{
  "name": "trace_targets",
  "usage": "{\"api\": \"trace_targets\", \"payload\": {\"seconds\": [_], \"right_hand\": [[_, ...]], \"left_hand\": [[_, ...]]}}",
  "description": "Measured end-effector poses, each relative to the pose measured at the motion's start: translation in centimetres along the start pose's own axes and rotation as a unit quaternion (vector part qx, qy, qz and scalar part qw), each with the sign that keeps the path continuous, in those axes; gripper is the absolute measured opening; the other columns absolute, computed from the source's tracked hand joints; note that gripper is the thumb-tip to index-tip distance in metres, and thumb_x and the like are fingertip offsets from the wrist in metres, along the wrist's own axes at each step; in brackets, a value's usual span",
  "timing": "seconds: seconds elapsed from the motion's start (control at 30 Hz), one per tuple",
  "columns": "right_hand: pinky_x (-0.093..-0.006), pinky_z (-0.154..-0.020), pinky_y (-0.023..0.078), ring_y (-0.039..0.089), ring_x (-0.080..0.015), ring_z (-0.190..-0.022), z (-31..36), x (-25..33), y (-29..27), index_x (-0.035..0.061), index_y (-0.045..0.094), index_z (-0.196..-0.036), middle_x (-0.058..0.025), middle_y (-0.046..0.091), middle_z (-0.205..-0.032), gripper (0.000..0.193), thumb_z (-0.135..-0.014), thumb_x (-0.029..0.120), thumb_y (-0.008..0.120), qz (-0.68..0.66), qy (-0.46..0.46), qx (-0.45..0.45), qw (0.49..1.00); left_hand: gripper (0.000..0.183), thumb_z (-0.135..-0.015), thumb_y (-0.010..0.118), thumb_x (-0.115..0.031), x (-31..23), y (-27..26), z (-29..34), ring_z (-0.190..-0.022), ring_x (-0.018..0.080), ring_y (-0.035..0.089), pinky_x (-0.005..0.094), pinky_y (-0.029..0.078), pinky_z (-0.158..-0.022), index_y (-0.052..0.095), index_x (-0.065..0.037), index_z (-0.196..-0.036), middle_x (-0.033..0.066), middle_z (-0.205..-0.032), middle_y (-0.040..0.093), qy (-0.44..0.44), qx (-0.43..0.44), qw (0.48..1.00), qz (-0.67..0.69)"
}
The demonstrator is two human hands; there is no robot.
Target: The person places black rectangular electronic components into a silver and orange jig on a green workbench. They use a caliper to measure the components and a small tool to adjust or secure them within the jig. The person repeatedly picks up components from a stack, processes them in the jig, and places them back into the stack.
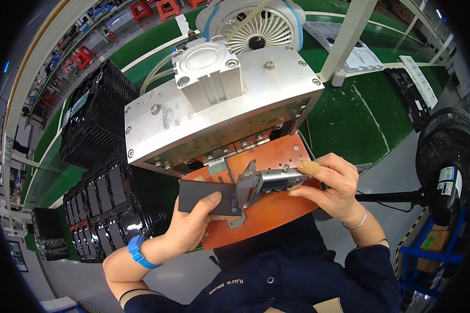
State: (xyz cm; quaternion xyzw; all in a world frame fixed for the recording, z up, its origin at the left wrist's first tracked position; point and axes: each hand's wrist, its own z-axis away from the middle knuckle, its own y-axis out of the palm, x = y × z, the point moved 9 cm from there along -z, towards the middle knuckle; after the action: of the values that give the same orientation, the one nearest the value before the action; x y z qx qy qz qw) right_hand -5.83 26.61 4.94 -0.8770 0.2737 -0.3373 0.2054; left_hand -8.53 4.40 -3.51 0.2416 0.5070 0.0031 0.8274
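Fingers (206,201) of the left hand (190,224) pinch a flat dark grey rectangular panel (206,197), thumb on top near its lower edge and the other fingers hidden beneath. This panel sits just left of the frame's centre, its long axis running roughly left to right, with the right end meeting a small metal clamp piece (248,182).

Right hand (334,188) fingers close around a silvery metal block (279,179); the forefinger, capped with a tan finger cot (309,167), lies along its upper edge and the thumb presses from below. That block also lies lengthwise left to right, its left end pointing at the grey panel and touching the clamp piece.

Both parts hover over an orange fixture plate (277,208) in the middle of the frame. Above it, in the upper centre, stands a grey metal press (219,109) with a pneumatic cylinder (209,70) on top. A white fan (256,26) sits behind the press at the top edge. Stacks of black trays (96,125) fill the left side, and a black pedestal fan (446,161) stands at the right edge. A blue wristband (138,251) circles the left wrist.
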Motion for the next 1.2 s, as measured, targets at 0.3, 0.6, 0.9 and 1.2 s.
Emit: {"api": "trace_targets", "payload": {"seconds": [0.3,0.6,0.9,1.2], "right_hand": [[-0.0256,-0.050,0.042,0.054,-0.0128,-0.057,-0.1,0.0,0.2,0.0095,0.074,-0.102,-0.0001,0.056,-0.070,0.044,-0.063,0.027,0.084,0.008,-0.010,-0.004,1.000],[-0.0243,-0.050,0.041,0.052,-0.0118,-0.059,0.2,-3.0,-3.2,0.0052,0.072,-0.105,-0.0024,0.061,-0.074,0.045,-0.065,0.020,0.086,-0.018,0.092,-0.048,0.994],[-0.0283,-0.077,0.049,0.059,-0.0143,-0.084,10.5,-22.2,-10.1,-0.0002,0.066,-0.114,-0.0077,0.067,-0.099,0.043,-0.078,0.018,0.080,0.202,0.330,-0.085,0.918],[-0.0331,-0.070,0.045,0.054,-0.0205,-0.079,11.8,-24.4,-6.5,0.0022,0.067,-0.114,-0.0081,0.053,-0.091,0.041,-0.084,0.030,0.073,0.293,0.310,-0.020,0.905]], "left_hand": [[0.022,-0.094,0.055,-0.012,0.1,0.0,0.1,-0.098,0.0329,0.067,0.0458,0.059,-0.082,0.046,0.001,-0.110,0.0202,-0.110,0.062,-0.012,-0.003,1.000,0.015],[0.021,-0.091,0.062,-0.011,-1.7,-0.1,0.5,-0.095,0.0252,0.068,0.0369,0.059,-0.078,0.053,0.001,-0.107,0.0169,-0.109,0.065,0.026,-0.015,0.999,-0.043],[0.042,-0.062,0.065,0.016,-13.7,-6.1,15.7,-0.090,0.0297,0.070,0.0319,0.056,-0.079,0.072,-0.001,-0.100,0.0181,-0.103,0.070,0.462,-0.238,0.559,-0.646],[0.052,-0.068,0.082,-0.030,-5.0,-12.3,18.2,-0.117,0.0341,0.059,0.0397,0.053,-0.091,0.069,-0.009,-0.113,0.0112,-0.126,0.062,0.319,-0.284,0.581,-0.693]]}}
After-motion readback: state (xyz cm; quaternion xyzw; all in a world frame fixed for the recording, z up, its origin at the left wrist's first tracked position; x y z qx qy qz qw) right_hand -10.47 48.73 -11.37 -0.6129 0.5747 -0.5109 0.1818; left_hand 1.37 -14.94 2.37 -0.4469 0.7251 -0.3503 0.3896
